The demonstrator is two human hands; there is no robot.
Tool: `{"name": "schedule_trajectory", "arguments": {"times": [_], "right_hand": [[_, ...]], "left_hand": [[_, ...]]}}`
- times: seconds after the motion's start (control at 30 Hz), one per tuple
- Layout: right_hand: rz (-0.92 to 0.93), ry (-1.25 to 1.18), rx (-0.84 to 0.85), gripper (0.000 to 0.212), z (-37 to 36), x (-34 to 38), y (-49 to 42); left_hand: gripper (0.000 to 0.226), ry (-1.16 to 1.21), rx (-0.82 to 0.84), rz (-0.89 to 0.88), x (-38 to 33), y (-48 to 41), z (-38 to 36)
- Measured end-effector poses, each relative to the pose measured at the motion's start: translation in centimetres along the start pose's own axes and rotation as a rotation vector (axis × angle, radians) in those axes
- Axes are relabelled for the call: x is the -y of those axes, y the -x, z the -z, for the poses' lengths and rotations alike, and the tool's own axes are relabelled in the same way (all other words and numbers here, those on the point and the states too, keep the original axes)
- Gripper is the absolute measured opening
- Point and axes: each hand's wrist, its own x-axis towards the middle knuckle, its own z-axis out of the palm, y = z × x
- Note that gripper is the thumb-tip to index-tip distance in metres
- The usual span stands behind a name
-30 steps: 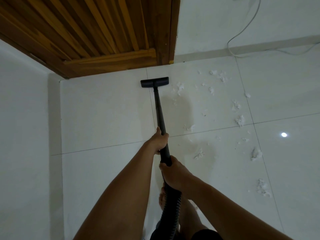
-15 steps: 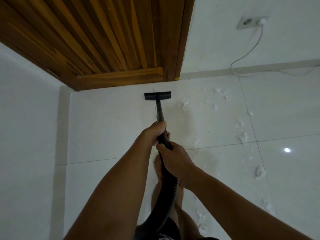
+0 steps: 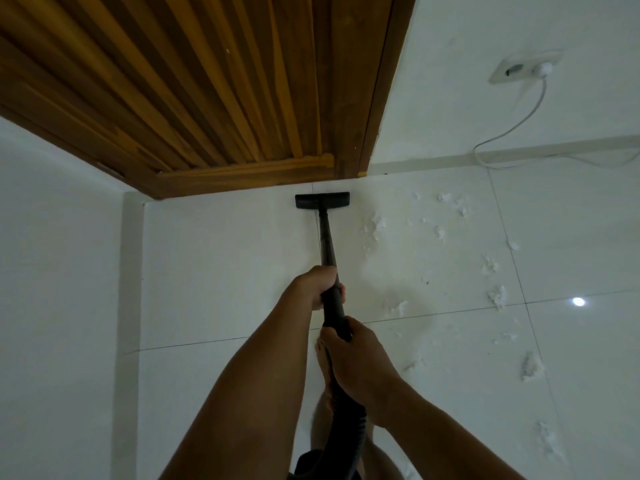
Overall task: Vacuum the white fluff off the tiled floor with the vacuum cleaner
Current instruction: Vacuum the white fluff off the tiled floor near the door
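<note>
Head | nozzle [image 3: 322,201] nearer door [image 3: 207,98] | left hand [image 3: 317,285], right hand [image 3: 356,355] grip wand [image 3: 327,244]

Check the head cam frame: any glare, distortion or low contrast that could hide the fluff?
Head view: one small glare spot on the tiled floor at right; wide-angle splays the wooden door and wall lines; left side dim; white fluff is low-contrast against the white tile; vacuum tube and nozzle look sharp.
</note>
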Motion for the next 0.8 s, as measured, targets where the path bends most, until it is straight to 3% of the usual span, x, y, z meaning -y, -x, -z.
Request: {"name": "schedule_trajectory", "arguments": {"times": [0.37, 0.53, 0.8], "right_hand": [[-0.034, -0.004, -0.011, 0.023, 1.5, 2.3, -0.7], [-0.074, 0.022, 0.014, 0.025, 1.7, 2.5, -0.7], [-0.094, 0.021, 0.063, 0.023, 1.5, 2.1, -0.4]], "left_hand": [[0.019, 0.006, -0.056, -0.026, -0.4, -0.3, -1.4], [0.047, -0.088, -0.081, -0.117, -0.2, -0.5, -1.7], [0.049, -0.274, -0.084, -0.178, 0.9, 0.7, -0.8]]}}
